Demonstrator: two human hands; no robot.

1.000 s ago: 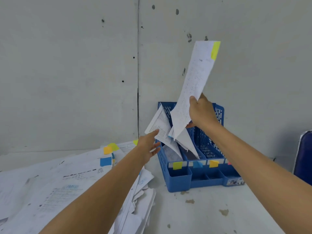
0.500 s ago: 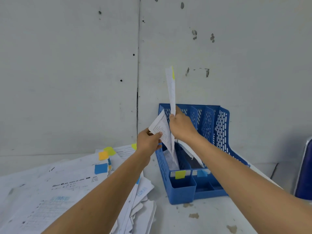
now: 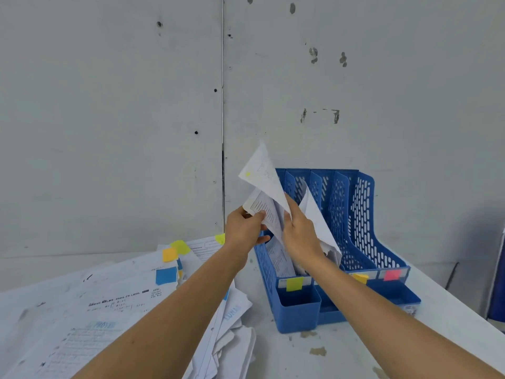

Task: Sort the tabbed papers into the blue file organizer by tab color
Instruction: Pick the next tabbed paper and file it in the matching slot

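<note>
The blue file organizer (image 3: 363,242) stands on the white table against the wall, with yellow, orange and pink labels on its front. My right hand (image 3: 300,236) grips a yellow-tabbed paper (image 3: 263,173) and holds it down into the leftmost slot, behind the yellow label (image 3: 294,283). My left hand (image 3: 243,228) pinches the top edge of a printed sheet (image 3: 259,207) that stands in that same slot, pulling it to the left. Another white sheet (image 3: 314,217) leans in the slot beside it.
A loose heap of tabbed papers (image 3: 109,305) covers the table on the left, showing blue (image 3: 166,275), orange (image 3: 169,254) and yellow (image 3: 180,247) tabs. The grey wall is close behind. A dark blue chair edge (image 3: 498,283) is at the far right.
My right hand has lowered the yellow-tabbed paper from high above the organizer down into the left slot. My left hand went from reaching open to pinching the sheet standing there.
</note>
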